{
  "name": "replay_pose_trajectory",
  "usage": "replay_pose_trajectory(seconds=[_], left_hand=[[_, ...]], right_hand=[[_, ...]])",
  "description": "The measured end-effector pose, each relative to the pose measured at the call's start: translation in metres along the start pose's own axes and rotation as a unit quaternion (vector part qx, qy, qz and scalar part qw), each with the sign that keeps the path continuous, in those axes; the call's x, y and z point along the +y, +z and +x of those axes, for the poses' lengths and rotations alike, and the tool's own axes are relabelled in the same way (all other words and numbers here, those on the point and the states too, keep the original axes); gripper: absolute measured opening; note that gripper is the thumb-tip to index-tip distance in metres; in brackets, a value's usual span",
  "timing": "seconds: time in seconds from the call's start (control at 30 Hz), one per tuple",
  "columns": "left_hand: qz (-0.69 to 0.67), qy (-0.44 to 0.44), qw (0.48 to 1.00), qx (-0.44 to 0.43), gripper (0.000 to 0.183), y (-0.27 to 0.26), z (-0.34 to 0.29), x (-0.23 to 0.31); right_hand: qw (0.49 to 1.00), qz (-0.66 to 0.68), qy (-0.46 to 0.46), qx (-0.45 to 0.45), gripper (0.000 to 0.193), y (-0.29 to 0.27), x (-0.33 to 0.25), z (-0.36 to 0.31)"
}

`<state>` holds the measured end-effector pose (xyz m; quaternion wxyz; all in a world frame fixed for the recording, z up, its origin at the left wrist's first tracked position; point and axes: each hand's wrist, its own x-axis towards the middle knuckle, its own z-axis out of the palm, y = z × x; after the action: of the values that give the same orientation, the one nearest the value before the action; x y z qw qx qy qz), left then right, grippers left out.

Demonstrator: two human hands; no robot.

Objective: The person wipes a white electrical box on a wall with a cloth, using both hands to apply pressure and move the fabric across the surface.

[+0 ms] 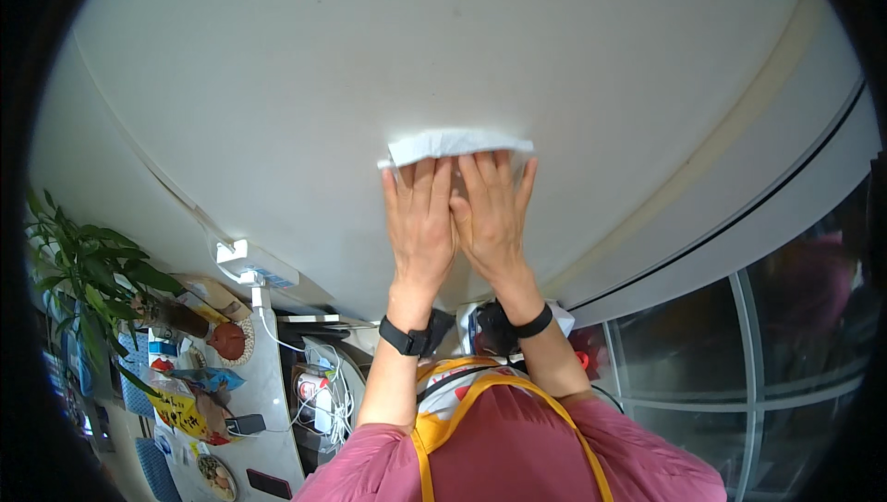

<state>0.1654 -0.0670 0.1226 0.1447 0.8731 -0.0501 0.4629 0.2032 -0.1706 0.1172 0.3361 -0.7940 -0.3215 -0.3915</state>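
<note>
My left hand [421, 227] and my right hand [493, 223] lie flat and side by side against a pale wall [443, 49]. Their thumbs almost meet, and the fingers are stretched upward. At the fingertips a thin white wipe or sheet of tissue [455, 143] is pressed to the wall, its upper edge sticking out. The fingers do not curl round it. How far the sheet reaches beneath the palms is hidden. Dark bands circle both wrists.
On the left, a white power adapter [259, 264] with cables sits on the wall. Below it, a table [268, 382] holds a yellow bag [189, 412], a phone [269, 484] and a food plate [216, 476]. A leafy plant [88, 266] stands beyond; dark window panes [679, 336] fill the right.
</note>
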Motion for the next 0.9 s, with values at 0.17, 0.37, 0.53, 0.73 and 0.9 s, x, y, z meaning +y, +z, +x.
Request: replay_pose_trajectory(seconds=[0.17, 0.37, 0.53, 0.73, 0.9], left_hand=[[0.021, 0.015, 0.998, 0.051, 0.051, -0.016, 0.053, 0.002], [0.03, 0.004, 1.0, -0.008, 0.051, -0.003, 0.009, -0.007], [0.034, -0.002, 0.999, 0.003, 0.052, -0.014, 0.028, -0.008], [0.034, -0.004, 0.998, 0.053, 0.05, -0.021, 0.045, -0.009], [0.056, -0.015, 0.998, -0.008, 0.054, -0.012, 0.005, -0.019]], right_hand=[[0.995, -0.009, -0.063, 0.073, 0.056, -0.013, -0.011, 0.061], [0.998, -0.046, -0.027, 0.02, 0.055, 0.001, -0.009, 0.014], [0.998, -0.047, -0.026, 0.015, 0.054, -0.005, -0.019, 0.037], [0.997, -0.056, -0.057, 0.015, 0.057, -0.009, -0.025, 0.055], [0.999, -0.028, -0.025, -0.028, 0.053, 0.008, -0.023, 0.018]])
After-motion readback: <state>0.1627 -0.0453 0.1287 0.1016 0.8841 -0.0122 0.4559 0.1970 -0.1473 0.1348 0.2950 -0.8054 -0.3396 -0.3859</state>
